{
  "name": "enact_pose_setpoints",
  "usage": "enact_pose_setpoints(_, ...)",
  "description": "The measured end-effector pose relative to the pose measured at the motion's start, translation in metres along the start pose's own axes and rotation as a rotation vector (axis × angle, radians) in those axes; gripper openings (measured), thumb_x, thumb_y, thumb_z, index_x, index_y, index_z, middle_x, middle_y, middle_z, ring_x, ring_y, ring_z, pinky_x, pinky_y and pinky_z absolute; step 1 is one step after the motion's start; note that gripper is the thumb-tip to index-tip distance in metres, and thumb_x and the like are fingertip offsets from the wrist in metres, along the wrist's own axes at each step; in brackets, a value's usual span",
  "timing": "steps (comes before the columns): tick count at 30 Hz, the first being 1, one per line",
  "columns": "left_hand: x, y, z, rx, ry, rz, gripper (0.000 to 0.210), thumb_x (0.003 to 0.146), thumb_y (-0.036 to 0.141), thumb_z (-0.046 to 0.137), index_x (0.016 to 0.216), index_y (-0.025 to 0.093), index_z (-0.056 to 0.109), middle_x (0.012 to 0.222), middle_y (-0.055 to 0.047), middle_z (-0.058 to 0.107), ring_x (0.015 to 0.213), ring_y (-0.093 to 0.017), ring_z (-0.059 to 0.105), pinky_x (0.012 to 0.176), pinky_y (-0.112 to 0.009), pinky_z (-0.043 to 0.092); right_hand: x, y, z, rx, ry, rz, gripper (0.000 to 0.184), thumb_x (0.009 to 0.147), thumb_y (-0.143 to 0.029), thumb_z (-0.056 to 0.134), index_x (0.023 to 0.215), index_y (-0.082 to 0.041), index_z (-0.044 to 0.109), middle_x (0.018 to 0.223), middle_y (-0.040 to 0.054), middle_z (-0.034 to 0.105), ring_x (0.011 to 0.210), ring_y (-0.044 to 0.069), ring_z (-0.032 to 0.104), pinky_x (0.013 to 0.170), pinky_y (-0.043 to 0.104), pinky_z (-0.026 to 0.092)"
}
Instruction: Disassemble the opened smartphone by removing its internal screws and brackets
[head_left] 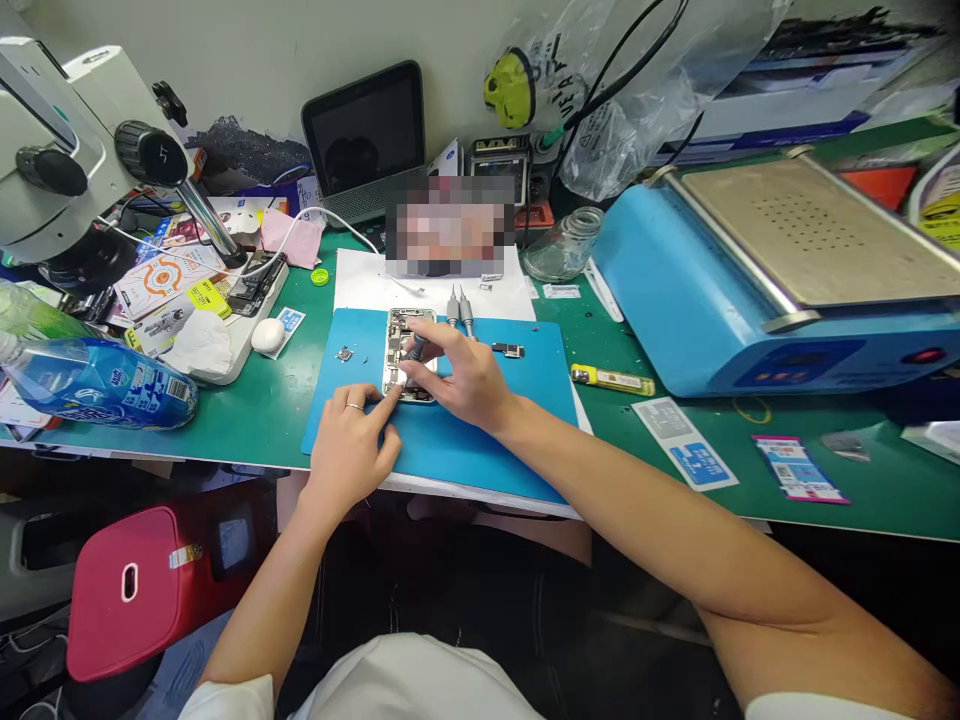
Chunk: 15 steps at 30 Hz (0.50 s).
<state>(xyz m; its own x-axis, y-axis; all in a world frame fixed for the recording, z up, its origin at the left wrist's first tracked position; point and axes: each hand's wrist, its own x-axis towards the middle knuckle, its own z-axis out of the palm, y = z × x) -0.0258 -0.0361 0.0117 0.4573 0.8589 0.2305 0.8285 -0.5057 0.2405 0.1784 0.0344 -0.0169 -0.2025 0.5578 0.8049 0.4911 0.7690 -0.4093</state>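
An opened phone [395, 345] lies on the blue mat [480, 455], its inner parts exposed. My right hand [469, 375] reaches over it from the right, thumb and fingers closed around a small grey screwdriver [415, 347]; its tip is hidden. At the phone's lower left edge rests the index finger of my left hand [351, 435], which holds nothing and has its other fingers loosely bent. Two more grey screwdrivers [460, 310] lie just beyond my right hand. A small phone part [511, 350] is right of the phone, and tiny pieces [344, 353] lie left.
A blue heating plate machine [675, 300] takes up the right side, with a yellow cutter [613, 379] before it. Left are a microscope [97, 160] and a blue bottle [105, 380]. A glass jar [564, 245] and a dark screen [367, 140] stand behind.
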Motion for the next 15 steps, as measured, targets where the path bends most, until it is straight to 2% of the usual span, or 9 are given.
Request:
enact_pose_setpoints(6,-0.0002,-0.0006,0.0010,0.017,0.008,0.008,0.049,0.103,0.020,0.051,0.150,0.020,0.066,0.125,-0.014,0.066,0.114,-0.032,0.058,0.093,-0.045,0.050,0.0046,-0.0051,-0.0031,-0.008,0.016,-0.027,0.049,0.107,-0.024,0.052,0.156,-0.029,0.045,0.110,0.0057,0.079,0.078,0.019,0.077,0.072,0.034,0.069)
enact_pose_setpoints(11,-0.0004,-0.0008,0.0016,0.023,0.017,0.015,0.049,0.103,0.021,0.052,0.150,0.019,0.066,0.124,-0.014,0.066,0.114,-0.032,0.057,0.093,-0.045,0.050,0.0031,-0.0028,-0.0033,-0.004,-0.013,-0.012,0.051,0.105,-0.034,0.064,0.153,-0.030,0.048,0.107,0.0047,0.080,0.074,0.019,0.077,0.069,0.034,0.069)
enact_pose_setpoints(15,-0.0006,-0.0001,0.0012,0.028,0.013,0.012,0.049,0.103,0.020,0.052,0.149,0.019,0.066,0.125,-0.015,0.066,0.113,-0.032,0.058,0.093,-0.045,0.050,0.0016,-0.0009,-0.0032,0.036,-0.020,0.049,0.047,0.106,-0.032,0.062,0.151,-0.028,0.050,0.107,0.0041,0.080,0.077,0.018,0.080,0.071,0.032,0.071)
